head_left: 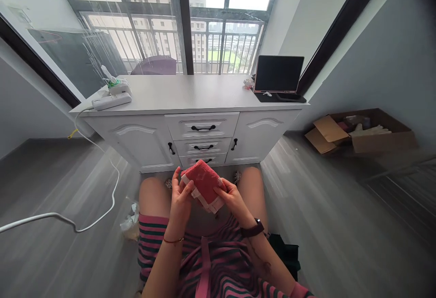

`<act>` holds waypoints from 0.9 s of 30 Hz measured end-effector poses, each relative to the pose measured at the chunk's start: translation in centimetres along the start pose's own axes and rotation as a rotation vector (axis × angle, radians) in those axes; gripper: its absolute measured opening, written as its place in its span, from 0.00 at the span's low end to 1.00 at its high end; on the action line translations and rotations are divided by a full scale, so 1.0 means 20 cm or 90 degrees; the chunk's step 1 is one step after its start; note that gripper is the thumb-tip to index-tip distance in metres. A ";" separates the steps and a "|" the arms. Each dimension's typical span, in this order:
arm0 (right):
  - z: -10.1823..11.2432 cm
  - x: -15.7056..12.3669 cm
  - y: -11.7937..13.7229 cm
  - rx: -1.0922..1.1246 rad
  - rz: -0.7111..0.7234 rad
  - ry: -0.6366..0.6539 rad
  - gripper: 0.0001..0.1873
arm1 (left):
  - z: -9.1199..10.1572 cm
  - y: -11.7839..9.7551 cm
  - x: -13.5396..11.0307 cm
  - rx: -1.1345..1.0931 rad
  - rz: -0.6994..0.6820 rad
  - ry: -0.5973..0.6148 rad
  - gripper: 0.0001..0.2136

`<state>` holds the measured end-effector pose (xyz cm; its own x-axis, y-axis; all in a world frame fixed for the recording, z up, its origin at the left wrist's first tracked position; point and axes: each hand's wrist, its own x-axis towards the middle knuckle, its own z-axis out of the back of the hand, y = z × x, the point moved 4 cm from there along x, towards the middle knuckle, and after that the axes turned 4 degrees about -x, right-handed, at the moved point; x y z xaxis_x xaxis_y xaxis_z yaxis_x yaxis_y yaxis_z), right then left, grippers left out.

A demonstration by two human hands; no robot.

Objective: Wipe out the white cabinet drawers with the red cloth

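Left hand (180,201) and right hand (235,200) both pinch a folded red terry cloth (203,179) between them, seemingly mid-fold; squaring its edges needs both grips.

Both my forearms rise from the lower edge of the view and converge above my lap. My left hand (180,198) stands upright, palm turned inward, fingers extended upward and thumb pressed against the left side of a folded red cloth (204,179). My right hand (234,198) meets it from the opposite side, fingers curled beneath and thumb on top, gripping the cloth's lower right edge. Both wrists bend slightly inward. The hands sit close together, parted only by the cloth held between them.
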<state>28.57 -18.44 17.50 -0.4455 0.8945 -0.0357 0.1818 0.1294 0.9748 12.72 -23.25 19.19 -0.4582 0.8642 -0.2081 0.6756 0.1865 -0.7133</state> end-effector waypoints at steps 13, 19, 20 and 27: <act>0.01 -0.08 0.12 -0.089 0.064 -0.001 0.15 | -0.02 -0.16 -0.05 0.426 -0.219 0.083 0.12; 0.05 -0.08 0.10 0.041 -0.013 -0.052 0.31 | -0.01 -0.16 -0.01 0.386 -0.181 0.090 0.12; 0.05 -0.08 0.09 0.079 -0.026 -0.058 0.33 | -0.01 -0.16 -0.01 0.360 -0.159 0.083 0.13; 0.00 -0.08 0.06 0.251 -0.092 0.027 0.28 | -0.03 -0.09 -0.03 0.177 -0.041 0.047 0.14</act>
<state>29.55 -19.78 18.81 -0.5246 0.8383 -0.1484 0.4327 0.4127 0.8016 12.22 -23.80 20.97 -0.4454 0.8880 -0.1146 0.4576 0.1157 -0.8816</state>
